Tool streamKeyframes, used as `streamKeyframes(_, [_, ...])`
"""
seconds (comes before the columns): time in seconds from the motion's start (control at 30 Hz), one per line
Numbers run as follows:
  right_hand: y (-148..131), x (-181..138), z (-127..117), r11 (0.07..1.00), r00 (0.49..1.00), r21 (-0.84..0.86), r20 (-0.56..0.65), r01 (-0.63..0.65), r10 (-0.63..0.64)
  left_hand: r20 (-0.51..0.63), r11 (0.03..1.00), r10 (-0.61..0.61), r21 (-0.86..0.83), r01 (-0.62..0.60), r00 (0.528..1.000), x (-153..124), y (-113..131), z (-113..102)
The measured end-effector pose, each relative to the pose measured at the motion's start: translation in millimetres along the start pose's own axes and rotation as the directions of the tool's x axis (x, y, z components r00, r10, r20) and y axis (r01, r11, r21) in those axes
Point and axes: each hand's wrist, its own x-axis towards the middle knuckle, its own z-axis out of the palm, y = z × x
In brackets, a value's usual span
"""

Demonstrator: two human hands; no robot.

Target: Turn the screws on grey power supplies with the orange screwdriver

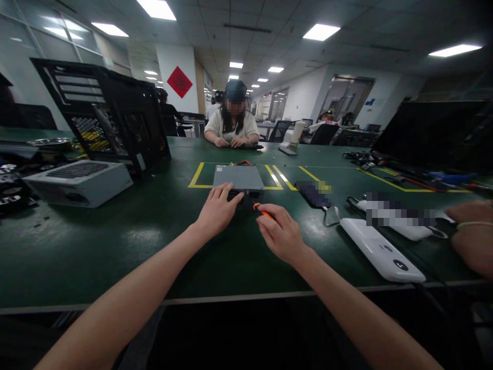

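Note:
A grey computer power supply (239,178) lies on the green table in front of me, its red and dark cables coming out at the far side. My left hand (217,205) holds it at the near left edge, fingers on the top and thumb across the dark near face. An orange screwdriver (265,212) is pinched in my right hand (283,231). Its tip points at the near face of the power supply, close to my left thumb. Whether the tip touches a screw is too small to tell.
To the left stand a black computer case (127,113) and a second power supply (79,182). On the right lie a phone (313,194), a white power bank (379,249) and cables. Another person's hand (473,236) is at the far right; a person (231,121) sits opposite.

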Motion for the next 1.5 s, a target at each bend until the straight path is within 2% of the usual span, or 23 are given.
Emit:
streamKeyframes(0.1, [-0.1,0.7,0.5,0.999,0.999,0.032,-0.017,-0.041,0.041,-0.007,1.000,0.004,-0.014,-0.004,1.000,1.7,-0.8,1.5])
streamKeyframes(0.2, [-0.1,1.7,0.5,0.999,0.999,-0.015,-0.034,-0.040,0.039,-0.015,1.000,-0.018,-0.022,0.018,1.000,6.0,-1.1,4.5])
streamKeyframes(0.37, [-0.8,2.1,0.7,0.996,0.998,0.069,-0.030,-0.049,0.051,-0.025,0.986,-0.157,-0.052,0.155,0.987,15.5,1.7,8.6])
streamKeyframes(0.5, [-1.2,1.6,1.9,0.999,0.999,-0.013,-0.035,-0.040,0.040,-0.038,0.975,-0.216,-0.056,0.214,0.976,19.9,3.5,9.5])
streamKeyframes(0.6, [-0.9,0.5,2.8,0.999,0.998,0.031,-0.044,-0.035,0.036,-0.031,0.967,-0.248,-0.065,0.246,0.968,21.1,3.8,9.7])
streamKeyframes(0.7, [-0.2,-0.2,3.1,0.998,0.997,0.001,-0.043,-0.058,0.058,-0.018,0.963,-0.263,-0.071,0.261,0.965,21.4,4.3,9.5])
streamKeyframes(0.83, [-0.1,0.3,3.1,1.000,0.999,-0.015,-0.046,-0.016,0.015,-0.033,0.965,-0.256,-0.062,0.254,0.966,20.6,4.7,10.7])
streamKeyframes(0.93, [0.1,0.3,3.2,0.998,0.997,0.043,-0.050,-0.054,0.056,-0.057,0.971,-0.226,-0.092,0.220,0.972,18.8,3.4,13.0])
streamKeyframes(1.07, [1.5,-0.1,2.8,0.997,0.997,0.029,-0.037,-0.065,0.066,-0.061,0.982,-0.128,-0.146,0.118,0.990,13.5,-2.1,13.6])
streamKeyframes(1.17, [2.1,0.9,2.7,0.990,0.995,0.122,-0.059,-0.069,0.077,-0.056,0.987,-0.052,-0.155,0.042,0.997,8.1,-7.1,10.6])
streamKeyframes(1.37, [0.9,2.1,1.5,0.996,0.999,0.077,-0.025,-0.033,0.035,0.013,0.993,0.094,-0.067,-0.093,0.995,0.4,-12.2,3.0])
streamKeyframes(1.5, [-0.2,1.3,0.3,0.993,0.996,0.096,-0.050,-0.070,0.075,0.028,0.990,0.142,-0.022,-0.141,0.989,-0.8,-12.5,1.0])
